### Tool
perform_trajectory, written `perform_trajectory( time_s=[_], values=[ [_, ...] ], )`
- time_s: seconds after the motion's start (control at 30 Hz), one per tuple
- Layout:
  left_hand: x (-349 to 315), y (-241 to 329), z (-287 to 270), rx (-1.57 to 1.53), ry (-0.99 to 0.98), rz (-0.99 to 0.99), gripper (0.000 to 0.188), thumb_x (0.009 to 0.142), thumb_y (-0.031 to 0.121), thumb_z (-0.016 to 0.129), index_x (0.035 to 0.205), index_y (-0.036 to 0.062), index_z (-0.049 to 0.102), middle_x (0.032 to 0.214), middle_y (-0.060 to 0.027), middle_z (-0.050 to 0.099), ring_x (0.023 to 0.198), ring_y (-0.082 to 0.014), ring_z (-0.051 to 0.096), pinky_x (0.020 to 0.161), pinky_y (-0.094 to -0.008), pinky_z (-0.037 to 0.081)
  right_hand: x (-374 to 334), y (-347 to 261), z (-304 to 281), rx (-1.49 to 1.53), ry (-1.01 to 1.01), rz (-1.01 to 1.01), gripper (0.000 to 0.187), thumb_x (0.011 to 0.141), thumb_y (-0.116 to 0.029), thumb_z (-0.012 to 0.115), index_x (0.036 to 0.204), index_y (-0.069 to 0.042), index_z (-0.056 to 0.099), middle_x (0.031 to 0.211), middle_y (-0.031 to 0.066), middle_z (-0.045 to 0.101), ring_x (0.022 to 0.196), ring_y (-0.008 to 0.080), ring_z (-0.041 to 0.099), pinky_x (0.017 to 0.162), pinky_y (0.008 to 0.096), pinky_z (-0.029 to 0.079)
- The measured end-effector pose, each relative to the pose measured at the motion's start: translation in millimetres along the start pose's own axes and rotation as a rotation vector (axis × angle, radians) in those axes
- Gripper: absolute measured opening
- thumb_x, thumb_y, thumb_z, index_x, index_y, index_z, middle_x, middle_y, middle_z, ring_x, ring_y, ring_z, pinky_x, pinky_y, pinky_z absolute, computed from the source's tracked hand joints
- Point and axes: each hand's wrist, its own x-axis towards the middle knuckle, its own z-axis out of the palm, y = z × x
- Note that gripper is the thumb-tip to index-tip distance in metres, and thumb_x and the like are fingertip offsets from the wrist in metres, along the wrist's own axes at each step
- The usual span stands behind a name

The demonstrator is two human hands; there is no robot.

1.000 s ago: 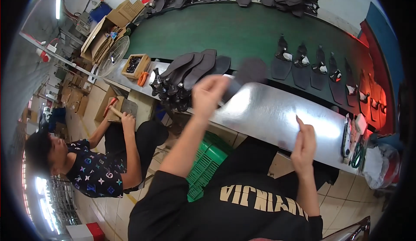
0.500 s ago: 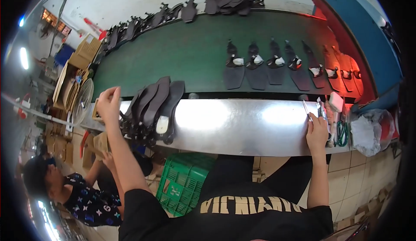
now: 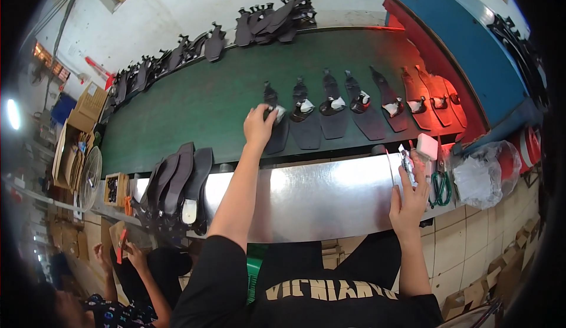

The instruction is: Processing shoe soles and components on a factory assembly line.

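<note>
My left hand reaches over the green conveyor belt, its fingers pinched at the strap of the leftmost dark sandal in a row. Several more dark sandals lie to its right, with white wadding at their straps. My right hand is at the right end of the metal ledge, fingers spread. A thin metal tool lies by its index finger. Just beyond the fingertips are a metal-and-dark hand tool and a pink-white block.
A pile of dark sandals rests on the ledge's left part, beside a small wooden box. Green-handled scissors and a clear plastic bag are at the right. A blue machine housing glows red inside. Another person's hand works lower left.
My left hand has come from above the ledge's left end to the leftmost sandal on the belt. My right hand's fingers have spread beside the thin tool. The view has turned.
</note>
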Motion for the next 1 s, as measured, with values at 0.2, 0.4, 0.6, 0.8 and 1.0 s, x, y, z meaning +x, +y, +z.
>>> perform_trajectory(
  time_s=[0.2, 0.4, 0.6, 0.8, 1.0],
  values=[
    [-34, 7, 8, 0.071, 0.227, 0.02, 0.025, 0.082, 0.024, 0.074, 0.102, 0.0097, 0.069, 0.108, -0.0143, 0.061, 0.099, -0.0333, 0.062, 0.082, -0.0386, 0.051, -6, -28, -18, 0.124, 0.081, 0.017, 0.044, 0.081, -0.002, 0.064, 0.124, -0.006, 0.062, 0.129, 0.02, 0.049, 0.114, 0.0369, 0.049, 0.096, 0.0436, 0.039],
    [-61, 77, -69, -0.843, 0.028, -0.169, 0.024, 0.081, 0.003, 0.074, 0.104, 0.0011, 0.07, 0.096, -0.0017, 0.066, 0.081, -0.0103, 0.062, 0.074, -0.0248, 0.051, -11, -41, 6, 1.104, -0.254, 0.233, 0.035, 0.084, -0.008, 0.067, 0.119, -0.004, 0.061, 0.128, 0.0175, 0.054, 0.118, 0.0298, 0.052, 0.099, 0.0381, 0.041],
    [-194, 144, -143, -1.315, -0.718, -0.367, 0.023, 0.081, -0.005, 0.069, 0.103, -0.0009, 0.07, 0.118, -0.0126, 0.066, 0.099, -0.0154, 0.064, 0.087, -0.0263, 0.05, 0, -93, 10, 2.077, -0.598, 0.45, 0.047, 0.085, -0.01, 0.066, 0.128, 0.003, 0.054, 0.136, 0.0184, 0.053, 0.121, 0.0282, 0.056, 0.107, 0.0417, 0.04],
    [-232, 123, -148, -1.509, -0.605, -0.571, 0.025, 0.084, -0.007, 0.065, 0.109, -0.0024, 0.066, 0.118, -0.014, 0.066, 0.102, -0.0179, 0.064, 0.091, -0.03, 0.052, -24, -93, -20, 1.543, -0.478, 0.206, 0.029, 0.071, -0.001, 0.078, 0.086, -0.005, 0.054, 0.103, 0.007, 0.055, 0.093, 0.013, 0.053, 0.08, 0.0244, 0.042],
    [-258, 109, -146, -1.52, -0.521, -0.589, 0.03, 0.084, -0.006, 0.067, 0.113, -0.0022, 0.065, 0.115, -0.0134, 0.066, 0.1, -0.0172, 0.064, 0.086, -0.0302, 0.055, -55, -113, -36, 1.148, -0.51, 0.144, 0.046, 0.072, 0.0, 0.077, 0.115, 0.0, 0.062, 0.098, 0.0083, 0.066, 0.087, 0.0144, 0.063, 0.077, 0.0276, 0.049]
  ],
)
